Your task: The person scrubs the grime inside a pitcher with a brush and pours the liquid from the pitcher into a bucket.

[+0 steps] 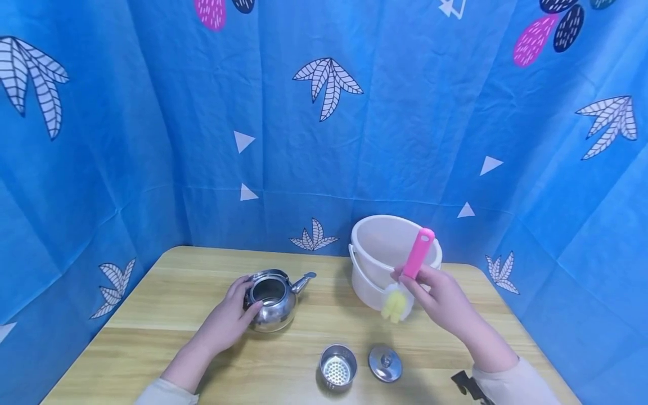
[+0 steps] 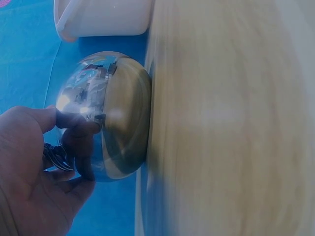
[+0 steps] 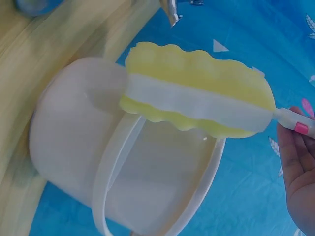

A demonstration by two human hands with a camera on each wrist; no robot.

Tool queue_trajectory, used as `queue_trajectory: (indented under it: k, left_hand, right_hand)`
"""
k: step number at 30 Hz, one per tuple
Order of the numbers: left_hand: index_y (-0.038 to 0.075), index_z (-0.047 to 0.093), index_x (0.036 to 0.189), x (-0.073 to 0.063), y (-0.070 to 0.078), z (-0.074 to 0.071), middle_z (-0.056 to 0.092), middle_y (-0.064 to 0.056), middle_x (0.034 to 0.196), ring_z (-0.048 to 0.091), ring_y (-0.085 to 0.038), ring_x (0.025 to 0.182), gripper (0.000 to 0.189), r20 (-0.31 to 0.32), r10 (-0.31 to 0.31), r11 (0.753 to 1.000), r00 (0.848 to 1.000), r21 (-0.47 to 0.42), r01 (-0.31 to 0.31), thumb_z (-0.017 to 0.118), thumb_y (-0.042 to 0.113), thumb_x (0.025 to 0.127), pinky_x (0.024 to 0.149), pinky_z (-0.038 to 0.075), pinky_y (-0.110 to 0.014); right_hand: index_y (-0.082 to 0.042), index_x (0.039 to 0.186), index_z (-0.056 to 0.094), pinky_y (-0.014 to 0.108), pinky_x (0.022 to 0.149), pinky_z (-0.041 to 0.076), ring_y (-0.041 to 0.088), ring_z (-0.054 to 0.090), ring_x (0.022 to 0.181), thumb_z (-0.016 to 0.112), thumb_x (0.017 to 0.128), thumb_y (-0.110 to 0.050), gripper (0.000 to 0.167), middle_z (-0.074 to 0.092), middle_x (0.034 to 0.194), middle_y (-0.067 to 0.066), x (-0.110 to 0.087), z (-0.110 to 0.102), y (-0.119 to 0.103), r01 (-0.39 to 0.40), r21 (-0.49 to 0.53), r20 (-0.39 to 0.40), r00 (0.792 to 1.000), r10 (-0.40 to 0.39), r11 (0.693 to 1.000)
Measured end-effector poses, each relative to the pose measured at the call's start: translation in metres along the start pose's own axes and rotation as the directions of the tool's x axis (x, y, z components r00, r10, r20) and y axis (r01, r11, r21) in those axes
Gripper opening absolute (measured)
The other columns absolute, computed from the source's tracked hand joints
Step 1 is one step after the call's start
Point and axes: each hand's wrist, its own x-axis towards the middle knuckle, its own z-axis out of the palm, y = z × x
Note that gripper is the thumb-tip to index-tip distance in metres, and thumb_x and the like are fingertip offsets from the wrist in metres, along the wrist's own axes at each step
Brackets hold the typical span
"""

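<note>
On the left of the table a lidless stainless steel teapot stands upright, its spout toward the right. My left hand grips its upper side, thumb by the open mouth. In the left wrist view the thumb and fingers spread around the shiny body. My right hand holds a sponge bottle brush by its pink handle, the head downward. The brush's yellow and white sponge head is raised in front of the white bucket. In the right wrist view part of the handle is cut off.
A perforated metal strainer cup stands near the table's front, with a round knobbed lid just right of it. The bucket stands at the back right. A blue patterned cloth surrounds the wooden table on three sides.
</note>
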Motion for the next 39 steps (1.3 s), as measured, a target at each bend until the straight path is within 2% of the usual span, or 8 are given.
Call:
queue_trajectory:
  k: [8, 16, 21, 26, 39]
  left_hand:
    - [-0.008, 0.038, 0.147, 0.000, 0.001, 0.000, 0.024, -0.024, 0.160, 0.047, -0.049, 0.131, 0.060, -0.001, -0.001, 1.000, 1.000, 0.000, 0.001, 0.055, 0.032, 0.104, 0.108, 0.038, -0.061]
    - [-0.008, 0.038, 0.147, 0.001, -0.001, 0.002, 0.024, -0.024, 0.160, 0.046, -0.048, 0.131, 0.062, 0.000, 0.005, 1.000, 1.000, 0.004, -0.005, 0.054, 0.034, 0.104, 0.109, 0.038, -0.060]
    - [-0.008, 0.039, 0.146, 0.001, -0.001, 0.002, 0.025, -0.024, 0.159, 0.047, -0.048, 0.130, 0.058, -0.009, 0.008, 1.000, 1.000, 0.005, -0.008, 0.056, 0.028, 0.104, 0.108, 0.039, -0.061]
    - [-0.008, 0.039, 0.146, 0.002, -0.002, 0.003, 0.025, -0.024, 0.159, 0.047, -0.048, 0.131, 0.060, -0.006, 0.012, 1.000, 1.000, 0.006, -0.012, 0.055, 0.032, 0.104, 0.108, 0.039, -0.060]
    - [-0.008, 0.037, 0.147, 0.001, -0.001, 0.002, 0.024, -0.025, 0.159, 0.046, -0.049, 0.131, 0.064, -0.003, 0.012, 1.000, 1.000, 0.009, -0.012, 0.053, 0.038, 0.104, 0.108, 0.039, -0.061]
  right_hand:
    - [-0.009, 0.110, 0.072, 0.038, 0.083, 0.061, 0.017, 0.071, 0.098, 0.066, 0.096, -0.006, 0.015, 0.076, 0.103, -0.002, 0.012, 0.007, -0.007, -0.050, 0.067, 0.001, 0.999, 0.050, 0.996]
    - [-0.010, 0.114, 0.070, 0.045, 0.092, 0.057, 0.016, 0.069, 0.103, 0.065, 0.098, -0.008, 0.017, 0.074, 0.103, -0.003, 0.028, 0.017, -0.016, -0.050, 0.180, 0.010, 0.999, 0.049, 0.982]
    - [-0.009, 0.112, 0.070, 0.035, 0.094, 0.056, 0.017, 0.069, 0.101, 0.063, 0.098, -0.007, 0.015, 0.074, 0.102, -0.001, 0.037, 0.024, -0.017, -0.017, 0.238, -0.031, 0.999, 0.025, 0.971]
    - [-0.006, 0.111, 0.069, 0.024, 0.093, 0.054, 0.017, 0.069, 0.102, 0.062, 0.099, -0.004, 0.014, 0.074, 0.103, 0.002, 0.045, 0.030, -0.019, 0.001, 0.304, -0.059, 0.998, 0.018, 0.953]
    - [-0.001, 0.111, 0.069, 0.027, 0.092, 0.056, 0.027, 0.070, 0.101, 0.061, 0.098, -0.001, 0.015, 0.074, 0.103, 0.011, 0.060, 0.042, -0.027, 0.048, 0.378, -0.072, 0.997, -0.022, 0.925]
